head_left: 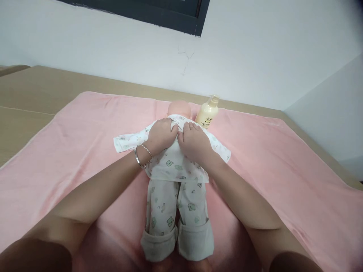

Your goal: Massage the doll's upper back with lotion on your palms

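Note:
A baby doll [179,108] lies on a pink blanket with its head at the far end. It wears a white long-sleeved top [170,166] printed with small green animals, its sleeves spread to both sides. Matching trousers [164,206] cover its legs, their cuffs turned up wide. My left hand [162,134], with a silver bangle [138,156] at the wrist, pinches the top's cloth near the neck. Close beside it, my right hand [195,141] is closed on the same top, thumb against the front. Both hands hide much of the chest.
Right of the doll's head, a pale yellow pump bottle [208,112] rests on the pink blanket [93,128]. Under the blanket is a wooden surface [62,81], bordered by a white wall [127,49] with a dark-framed window [170,22] above.

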`<control>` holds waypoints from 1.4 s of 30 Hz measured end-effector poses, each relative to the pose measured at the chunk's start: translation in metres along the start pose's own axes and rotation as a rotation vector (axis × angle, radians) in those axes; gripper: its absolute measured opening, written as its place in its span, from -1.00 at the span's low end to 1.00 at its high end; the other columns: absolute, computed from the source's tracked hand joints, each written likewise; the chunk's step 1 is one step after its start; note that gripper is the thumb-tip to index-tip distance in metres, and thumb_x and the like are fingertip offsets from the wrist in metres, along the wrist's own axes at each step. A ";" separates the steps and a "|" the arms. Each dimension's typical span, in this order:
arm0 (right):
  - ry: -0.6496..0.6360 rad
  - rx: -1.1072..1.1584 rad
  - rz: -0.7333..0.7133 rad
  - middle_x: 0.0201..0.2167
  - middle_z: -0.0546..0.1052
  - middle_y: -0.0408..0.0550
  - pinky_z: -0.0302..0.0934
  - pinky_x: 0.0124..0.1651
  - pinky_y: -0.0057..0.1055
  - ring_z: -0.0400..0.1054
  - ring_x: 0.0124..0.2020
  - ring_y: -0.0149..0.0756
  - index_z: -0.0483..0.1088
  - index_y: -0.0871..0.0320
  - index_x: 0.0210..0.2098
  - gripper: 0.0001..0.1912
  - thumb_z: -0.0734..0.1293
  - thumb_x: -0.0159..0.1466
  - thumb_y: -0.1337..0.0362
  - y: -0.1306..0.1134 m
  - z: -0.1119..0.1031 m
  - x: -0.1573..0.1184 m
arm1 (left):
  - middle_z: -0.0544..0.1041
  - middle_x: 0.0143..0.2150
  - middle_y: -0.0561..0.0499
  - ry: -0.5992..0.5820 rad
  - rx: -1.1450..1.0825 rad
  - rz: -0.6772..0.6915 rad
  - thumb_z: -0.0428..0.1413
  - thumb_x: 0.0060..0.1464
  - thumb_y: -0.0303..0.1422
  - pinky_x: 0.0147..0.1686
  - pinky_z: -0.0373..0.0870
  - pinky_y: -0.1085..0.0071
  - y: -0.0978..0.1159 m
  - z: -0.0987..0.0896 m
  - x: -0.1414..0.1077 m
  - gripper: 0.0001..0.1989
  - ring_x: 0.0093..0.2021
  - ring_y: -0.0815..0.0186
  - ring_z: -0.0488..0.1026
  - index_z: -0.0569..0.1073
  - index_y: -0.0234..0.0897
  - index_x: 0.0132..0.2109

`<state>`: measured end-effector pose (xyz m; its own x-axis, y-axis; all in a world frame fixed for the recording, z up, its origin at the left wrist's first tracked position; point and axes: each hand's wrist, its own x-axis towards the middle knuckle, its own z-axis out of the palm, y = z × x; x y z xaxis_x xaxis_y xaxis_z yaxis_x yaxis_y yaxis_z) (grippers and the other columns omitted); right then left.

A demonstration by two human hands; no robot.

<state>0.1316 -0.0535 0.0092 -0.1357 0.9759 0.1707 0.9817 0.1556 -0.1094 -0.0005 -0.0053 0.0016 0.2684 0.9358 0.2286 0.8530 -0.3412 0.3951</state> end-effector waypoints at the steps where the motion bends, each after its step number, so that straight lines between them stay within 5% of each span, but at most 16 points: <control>1: -0.014 0.022 0.004 0.33 0.34 0.46 0.02 0.45 -0.01 0.19 0.40 0.16 0.21 0.59 0.32 -0.39 -0.01 0.49 0.23 0.001 -0.001 0.002 | 0.61 -0.11 -0.21 0.000 0.007 0.003 -0.15 0.29 -0.28 -0.06 0.43 0.19 0.000 0.000 0.000 -0.67 -0.11 0.09 0.53 0.48 -0.31 -0.16; 12: -0.013 0.186 0.009 0.31 0.38 0.34 0.08 0.41 -0.03 0.23 0.37 0.06 0.33 0.41 0.23 -0.44 0.01 0.52 0.12 0.028 0.008 0.030 | 0.58 -0.04 -0.28 0.021 0.117 0.041 -0.21 0.34 -0.31 0.07 0.40 0.15 0.008 0.001 -0.010 -0.61 0.03 0.02 0.50 0.48 -0.38 -0.09; 24: 0.057 -0.010 -0.026 0.33 0.34 0.43 0.04 0.46 -0.02 0.20 0.40 0.13 0.21 0.58 0.34 -0.43 0.00 0.48 0.33 -0.012 -0.004 -0.013 | 0.61 -0.03 -0.25 -0.079 -0.124 -0.110 -0.16 0.30 -0.19 -0.04 0.44 0.16 -0.001 -0.005 0.008 -0.60 -0.05 0.05 0.54 0.47 -0.34 -0.11; 32: -0.042 0.234 0.022 0.40 0.26 0.35 -0.03 0.49 0.04 0.08 0.47 0.09 0.25 0.44 0.31 -0.41 0.02 0.52 0.12 0.022 0.002 0.024 | 0.60 0.02 -0.29 -0.006 0.021 -0.028 -0.15 0.33 -0.24 0.09 0.41 0.15 0.001 0.002 0.005 -0.59 0.06 0.01 0.52 0.51 -0.40 -0.07; 42: -0.011 0.206 -0.003 0.38 0.27 0.40 -0.02 0.46 0.11 0.11 0.44 0.18 0.23 0.48 0.31 -0.39 0.03 0.49 0.13 0.024 0.011 0.024 | 0.61 -0.18 -0.14 0.127 0.032 0.014 -0.14 0.33 -0.31 -0.17 0.34 0.23 0.001 0.009 -0.005 -0.68 -0.13 0.11 0.52 0.46 -0.27 -0.24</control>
<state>0.1500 -0.0245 -0.0003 -0.1414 0.9767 0.1613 0.9336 0.1858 -0.3065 0.0032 -0.0093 -0.0065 0.2231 0.9114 0.3457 0.8640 -0.3491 0.3628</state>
